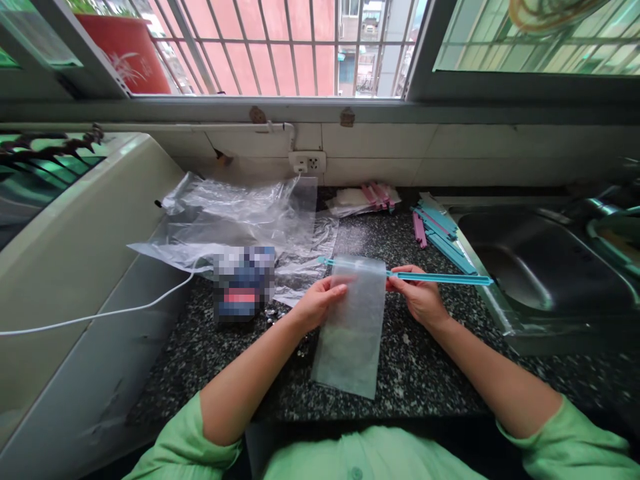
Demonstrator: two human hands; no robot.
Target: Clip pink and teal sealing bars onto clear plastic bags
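Observation:
A frosted clear plastic bag (350, 340) hangs over the counter in front of me, its lower end toward my body. My left hand (320, 300) is closed on the bag's left side near the top, thumb in front. A long light-blue bag sealing clip (445, 279) runs across the bag's upper end and sticks out far to the right, with a small tip at the left. My right hand (417, 293) pinches this clip just beside the bag's right edge. The fingers behind the bag are partly hidden.
Crumpled clear plastic bags (240, 213) lie at the back left, near a blurred-out object (244, 283) and a white cable (150, 303). Blue clips (443, 237) and pink clips (379, 195) lie farther back. A steel sink (520, 260) is on the right.

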